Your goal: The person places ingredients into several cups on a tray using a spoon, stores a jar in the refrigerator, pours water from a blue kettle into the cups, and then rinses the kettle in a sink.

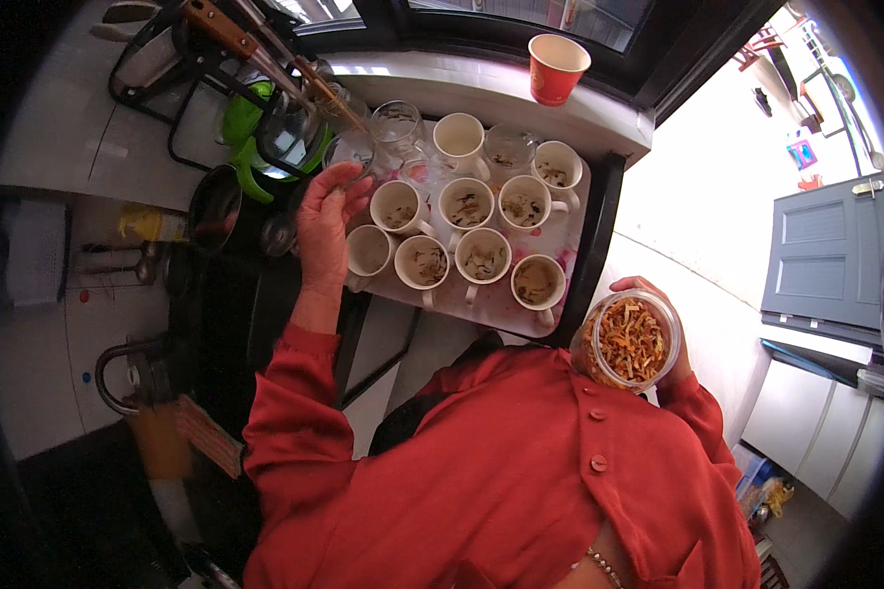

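My right hand (679, 361) holds a clear jar (633, 342) of dried orange-brown strips, tilted, its round mouth facing the camera. My left hand (331, 202) is raised at the left side of the tray, its fingers partly curled beside a clear glass cup (349, 149); whether they grip anything is unclear. On the floral tray (501, 318) stand several white mugs (421, 263), most with dark dried bits inside, and several glass cups (512, 151) along the back. One white mug (459, 136) at the back shows no such bits.
A red paper cup (558, 70) stands on the window ledge (442, 70). Left of the tray are a black rack (184, 118) with wooden-handled utensils (221, 28), a green-rimmed container (247, 166) and a dark pan (215, 210). A grey door (818, 258) is at the right.
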Demonstrator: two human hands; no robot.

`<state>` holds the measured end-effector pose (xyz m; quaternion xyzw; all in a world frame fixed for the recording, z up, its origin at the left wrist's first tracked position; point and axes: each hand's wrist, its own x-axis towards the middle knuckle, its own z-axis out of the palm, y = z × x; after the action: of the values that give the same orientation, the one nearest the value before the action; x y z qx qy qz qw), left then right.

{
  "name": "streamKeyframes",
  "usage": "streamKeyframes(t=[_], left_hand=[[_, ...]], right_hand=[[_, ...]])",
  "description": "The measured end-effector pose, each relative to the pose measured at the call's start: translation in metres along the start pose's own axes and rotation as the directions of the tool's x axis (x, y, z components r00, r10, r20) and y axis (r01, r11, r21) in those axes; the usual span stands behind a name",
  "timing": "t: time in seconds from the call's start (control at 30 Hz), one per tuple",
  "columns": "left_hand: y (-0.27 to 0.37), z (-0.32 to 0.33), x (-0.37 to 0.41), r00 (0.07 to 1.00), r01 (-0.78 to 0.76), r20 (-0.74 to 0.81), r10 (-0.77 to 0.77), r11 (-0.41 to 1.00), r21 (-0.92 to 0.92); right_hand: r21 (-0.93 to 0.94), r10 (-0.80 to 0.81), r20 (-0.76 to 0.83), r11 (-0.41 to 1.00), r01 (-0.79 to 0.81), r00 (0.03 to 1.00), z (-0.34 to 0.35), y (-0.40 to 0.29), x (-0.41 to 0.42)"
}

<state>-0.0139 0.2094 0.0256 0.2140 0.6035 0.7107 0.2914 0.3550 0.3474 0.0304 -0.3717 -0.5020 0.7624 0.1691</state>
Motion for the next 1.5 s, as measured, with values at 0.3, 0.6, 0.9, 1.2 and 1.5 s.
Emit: streamKeyframes(t=[0.3,0.6,0.9,1.2,1.5], left_hand=[[-0.024,0.012,0.002,0.999,0.008,0.045,-0.01,0.998,0.056],[-0.049,0.01,0.005,0.974,-0.193,0.175,0.145,0.932,0.305],[-0.071,0.005,0.007,0.976,-0.215,0.072,0.203,0.948,0.235],[-0.061,0.014,-0.005,0.926,-0.369,0.193,0.326,0.664,0.65],[-0.058,0.02,-0.007,0.835,-0.518,0.308,0.456,0.46,0.722]], right_hand=[[0.128,0.062,0.023,0.99,-0.065,0.998,0.003,0.001,0.002],[0.16,0.089,-0.026,0.984,-0.084,0.996,0.005,0.002,0.001],[0.219,0.119,-0.014,0.969,-0.113,0.993,0.001,0.005,0.007],[0.192,0.151,-0.07,0.972,-0.135,0.986,-0.002,0.005,0.011],[0.191,0.202,-0.125,0.966,-0.176,0.971,-0.002,0.0,0.016]])
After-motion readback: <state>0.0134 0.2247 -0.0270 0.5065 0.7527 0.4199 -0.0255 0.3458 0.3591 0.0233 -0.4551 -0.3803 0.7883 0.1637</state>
